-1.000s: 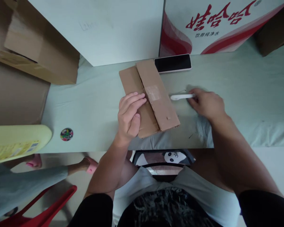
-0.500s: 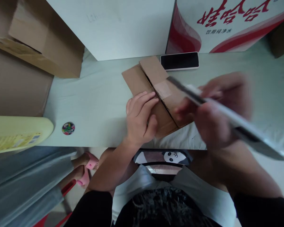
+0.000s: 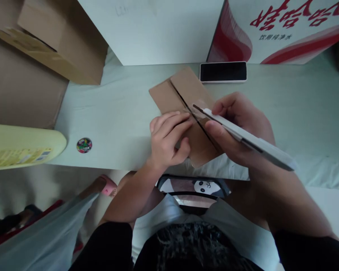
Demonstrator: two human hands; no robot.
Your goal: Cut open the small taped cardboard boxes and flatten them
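A small brown cardboard box [image 3: 163, 97] lies on the cloth-covered surface, its seam running diagonally with a strip of clear tape across it. My left hand [image 3: 168, 138] rests on the box with its fingers laid out beside the seam. In my right hand [image 3: 244, 122] is a box cutter [image 3: 264, 147] with a white handle. Its dark blade points to the upper left, and the tip is at the taped seam, close to my left fingertips. Whether the blade has gone into the tape I cannot tell.
A phone [image 3: 223, 72] lies behind the box, against large white cartons [image 3: 164, 34]. Brown cartons [image 3: 81, 56] stand at the left. A yellow bottle [image 3: 25, 146] and a round colourful disc [image 3: 84, 145] are nearer. Another person's foot in a pink slipper [image 3: 109, 186] shows below the edge.
My right hand has brought the box cutter left and down to the seam. My left hand stays on the box. At the lower left the other person has shifted.
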